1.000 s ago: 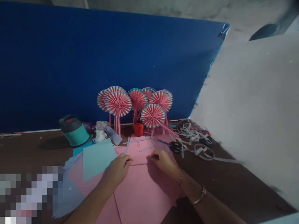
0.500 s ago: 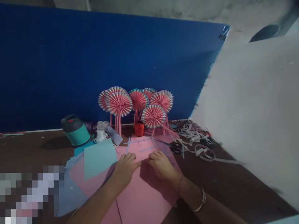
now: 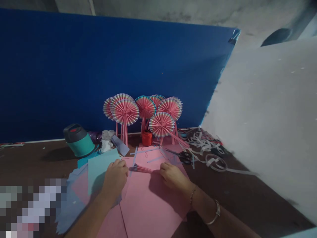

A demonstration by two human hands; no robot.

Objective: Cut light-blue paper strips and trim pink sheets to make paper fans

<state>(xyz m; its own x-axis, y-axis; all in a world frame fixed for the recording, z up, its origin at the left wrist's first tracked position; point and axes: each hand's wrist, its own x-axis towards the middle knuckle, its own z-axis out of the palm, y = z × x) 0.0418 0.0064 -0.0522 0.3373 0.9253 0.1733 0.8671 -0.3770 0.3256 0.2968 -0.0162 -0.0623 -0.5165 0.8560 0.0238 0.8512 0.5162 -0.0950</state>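
Observation:
A narrow pink pleated paper (image 3: 141, 169), folded together with pale bluish edges fanning at its left end, lies over the pink sheets (image 3: 158, 208). My right hand (image 3: 174, 177) is closed on its right end, fingers curled and partly hiding it. Just left of the pleats, my left hand (image 3: 116, 177) is closed with bent fingers, apart from the folded paper; whether something is in its fingertips is hidden. Beneath that hand lie a light blue sheet (image 3: 99, 162) and pink paper.
Several round pink paper fans (image 3: 125, 112) stand against the blue board (image 3: 99, 66). A red spool (image 3: 147, 138), black scissors (image 3: 184, 157), a tape roll (image 3: 216, 162) and white paper strips (image 3: 203, 140) lie behind and right. A teal-and-black container (image 3: 80, 142) tilts at left.
My left hand has moved left, away from my right hand, uncovering the pleated paper between them. My right hand stays at nearly the same place.

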